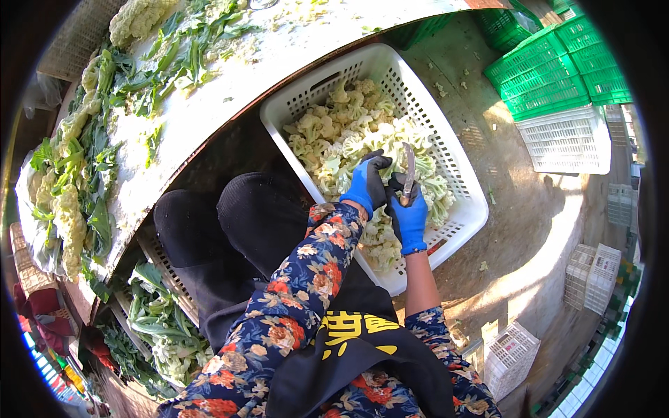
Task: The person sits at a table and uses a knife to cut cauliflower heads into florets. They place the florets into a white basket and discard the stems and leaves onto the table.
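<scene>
My right hand [409, 206], in a blue and black coated glove, is closed around the handle of a curved knife [409, 167] whose blade points up and away from me. My left hand [370, 180], gloved alike, is close against it with the fingers curled; whether anything is inside them cannot be told. Both hands are over a white plastic basket [473, 196] with slotted walls. Cut cauliflower florets [360, 125] fill much of it, and some lie right beneath and beside my gloves.
A worktable [183, 120] at the left bears cauliflower heads [70, 227] and leaves [99, 219]. Under its edge are crates with leafy trimmings [157, 318]. Green crates [543, 73] are stacked on a white crate [569, 141] at the right. More white crates [512, 358] stand lower right.
</scene>
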`<state>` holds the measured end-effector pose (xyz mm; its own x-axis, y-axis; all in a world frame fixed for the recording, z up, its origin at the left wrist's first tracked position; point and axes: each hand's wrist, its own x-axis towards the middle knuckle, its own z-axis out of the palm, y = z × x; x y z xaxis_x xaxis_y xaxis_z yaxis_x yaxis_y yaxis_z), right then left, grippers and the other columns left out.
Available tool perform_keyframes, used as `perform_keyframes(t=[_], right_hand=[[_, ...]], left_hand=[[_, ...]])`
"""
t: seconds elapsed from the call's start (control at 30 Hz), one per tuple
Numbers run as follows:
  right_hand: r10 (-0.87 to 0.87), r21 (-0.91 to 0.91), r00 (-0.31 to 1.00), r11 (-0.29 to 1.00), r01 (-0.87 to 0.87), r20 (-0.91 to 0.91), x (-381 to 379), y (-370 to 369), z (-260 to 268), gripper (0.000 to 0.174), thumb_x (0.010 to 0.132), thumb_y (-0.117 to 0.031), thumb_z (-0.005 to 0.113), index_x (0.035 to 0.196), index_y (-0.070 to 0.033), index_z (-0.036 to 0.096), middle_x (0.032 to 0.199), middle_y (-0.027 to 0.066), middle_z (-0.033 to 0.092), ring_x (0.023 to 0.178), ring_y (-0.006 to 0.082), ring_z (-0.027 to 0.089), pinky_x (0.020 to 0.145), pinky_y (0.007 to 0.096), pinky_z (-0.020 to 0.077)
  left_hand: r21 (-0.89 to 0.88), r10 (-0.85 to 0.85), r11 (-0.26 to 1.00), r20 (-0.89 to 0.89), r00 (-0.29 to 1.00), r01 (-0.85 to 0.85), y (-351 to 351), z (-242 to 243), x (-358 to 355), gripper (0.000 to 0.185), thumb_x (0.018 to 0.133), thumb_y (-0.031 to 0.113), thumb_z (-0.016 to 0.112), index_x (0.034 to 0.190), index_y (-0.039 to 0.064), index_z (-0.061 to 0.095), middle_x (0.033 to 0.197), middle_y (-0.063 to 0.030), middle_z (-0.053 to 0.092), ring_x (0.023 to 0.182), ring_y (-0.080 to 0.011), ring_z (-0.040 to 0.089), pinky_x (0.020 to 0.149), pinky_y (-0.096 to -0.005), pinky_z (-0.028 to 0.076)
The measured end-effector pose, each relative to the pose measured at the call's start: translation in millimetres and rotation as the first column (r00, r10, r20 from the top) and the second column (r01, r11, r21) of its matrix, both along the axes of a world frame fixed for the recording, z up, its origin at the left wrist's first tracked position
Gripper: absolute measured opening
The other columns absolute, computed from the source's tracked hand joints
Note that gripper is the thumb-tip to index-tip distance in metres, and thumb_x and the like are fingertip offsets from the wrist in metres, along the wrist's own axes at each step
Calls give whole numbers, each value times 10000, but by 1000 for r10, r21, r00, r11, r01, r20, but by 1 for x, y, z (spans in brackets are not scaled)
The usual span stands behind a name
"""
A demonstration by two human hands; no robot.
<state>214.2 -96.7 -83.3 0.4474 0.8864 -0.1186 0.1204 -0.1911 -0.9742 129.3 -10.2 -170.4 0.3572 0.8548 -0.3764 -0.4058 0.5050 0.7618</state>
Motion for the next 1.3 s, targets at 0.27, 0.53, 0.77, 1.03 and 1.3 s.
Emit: perform_keyframes(t=[0.27, 0.53, 0.77, 1.03, 1.3], right_hand=[[4, -82, 878, 996, 40, 479, -9, 5, 60, 316, 996, -269, 485, 1108, 16, 561, 917, 174, 669, 628, 243, 624, 555, 352, 462], [-68, -42, 955, 997, 58, -289, -19, 12, 23, 347, 1017, -322, 456, 1113, 3, 531, 982, 52, 564, 886, 126, 532, 782, 279, 462], [103, -101, 949, 985, -138, -298, -10, 15, 55, 337, 988, -344, 497, 1049, -23, 577, 929, 17, 577, 836, 101, 507, 746, 271, 434], [41, -109, 952, 991, -77, -305, -16, 10, 10, 480, 1010, -393, 422, 1192, 35, 537, 1063, 101, 589, 906, 185, 562, 806, 332, 464], [-163, -181, 897, 979, 95, -411, -35, 13, 62, 447, 971, -318, 485, 1244, 34, 511, 988, 101, 583, 837, 184, 576, 740, 317, 484]], left_hand=[[216, 148, 961, 116, 982, -171, 12, 60, 5, 435, 785, 63, 528, 1217, 24, 505, 1084, -136, 600, 1005, -195, 570, 891, -340, 463], [-141, 295, 945, -12, 955, -294, 0, 65, 22, 334, 771, 95, 624, 1074, -13, 535, 988, -181, 561, 916, -264, 525, 816, -347, 438], [148, 313, 948, -301, 901, -280, -8, 65, 25, 347, 701, 73, 637, 1036, -11, 603, 1040, -303, 556, 954, -420, 556, 844, -428, 452], [125, 508, 846, -485, 712, -518, 4, 83, 31, 442, 775, 78, 593, 1190, -31, 488, 1073, -237, 561, 983, -350, 570, 886, -418, 454], [134, 46, 989, -654, 755, 56, 14, 200, -33, 965, 799, 455, 682, 1471, -25, 182, 1494, -319, 174, 1401, -409, 236, 1122, -455, 265]])
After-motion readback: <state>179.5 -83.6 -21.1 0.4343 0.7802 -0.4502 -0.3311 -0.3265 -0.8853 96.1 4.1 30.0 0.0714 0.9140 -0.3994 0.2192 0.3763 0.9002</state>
